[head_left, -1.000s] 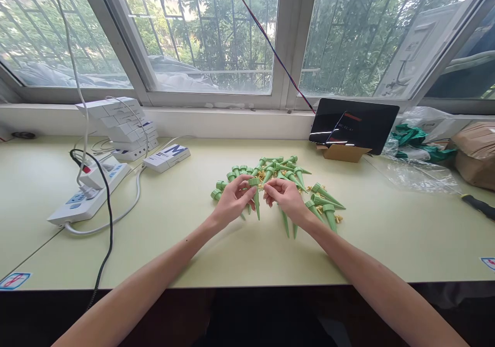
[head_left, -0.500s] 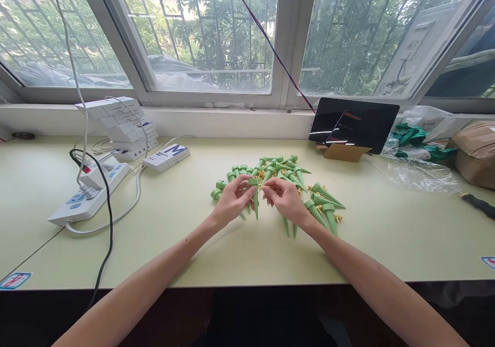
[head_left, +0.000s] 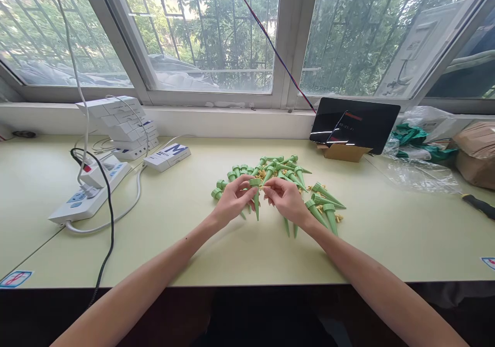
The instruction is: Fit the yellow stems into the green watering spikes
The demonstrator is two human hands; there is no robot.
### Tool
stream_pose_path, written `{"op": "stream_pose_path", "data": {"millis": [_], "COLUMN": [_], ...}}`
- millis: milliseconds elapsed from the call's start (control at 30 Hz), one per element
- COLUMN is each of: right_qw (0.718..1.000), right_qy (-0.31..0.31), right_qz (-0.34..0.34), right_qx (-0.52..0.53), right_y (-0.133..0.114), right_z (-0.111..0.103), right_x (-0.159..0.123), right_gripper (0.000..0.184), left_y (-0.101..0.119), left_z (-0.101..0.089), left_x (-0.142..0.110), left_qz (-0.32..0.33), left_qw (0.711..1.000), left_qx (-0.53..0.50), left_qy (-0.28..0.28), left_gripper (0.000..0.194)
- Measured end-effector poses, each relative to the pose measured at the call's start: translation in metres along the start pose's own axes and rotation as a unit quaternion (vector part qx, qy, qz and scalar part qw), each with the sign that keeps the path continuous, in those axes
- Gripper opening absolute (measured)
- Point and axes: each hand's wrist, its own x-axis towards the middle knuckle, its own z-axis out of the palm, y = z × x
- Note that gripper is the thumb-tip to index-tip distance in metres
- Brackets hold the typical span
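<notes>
Pinched in my left hand point(head_left: 235, 201) is a green plastic watering spike point(head_left: 256, 207), its ridged cap up and its tip pointing down above the table. My right hand point(head_left: 285, 198) is closed with thumb and forefinger on a small yellow peg point(head_left: 264, 186), which meets the spike's side just under the cap. How deep the peg sits there I cannot tell. Behind and beside my hands lies a pile of similar green spikes point(head_left: 270, 167), with small yellow pegs point(head_left: 339, 218) scattered among them. Part of the pile is hidden by my hands.
To the left lie a white power strip point(head_left: 83, 202) with cables, a stack of white boxes point(head_left: 129, 125) and a single box point(head_left: 168, 156). A dark tablet point(head_left: 356, 125) leans at the back right, near plastic wrapping point(head_left: 421, 174) and a black-handled tool point(head_left: 479, 205).
Hardly anything differs. Both hands keep their hold on the spike and the peg, and the whole view has shifted very slightly.
</notes>
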Motion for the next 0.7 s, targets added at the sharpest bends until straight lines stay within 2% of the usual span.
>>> {"op": "stream_pose_path", "data": {"millis": [400,700], "right_qw": [0.997,0.996], "right_qy": [-0.023,0.002], "right_qz": [0.047,-0.048], "right_qx": [0.058,-0.075], "right_y": [-0.0013,-0.0034], "right_z": [-0.0003,-0.0009], "right_x": [0.0016,-0.0013], "right_gripper": [0.033,0.024], "left_y": [0.0001,0.0016], "left_z": [0.002,0.0005], "left_x": [-0.0007,-0.0011], "left_qz": [0.007,-0.022], "left_qw": [1.0,0.999], "left_qx": [-0.008,-0.035], "left_qy": [0.0,-0.018], "left_gripper": [0.032,0.035]}}
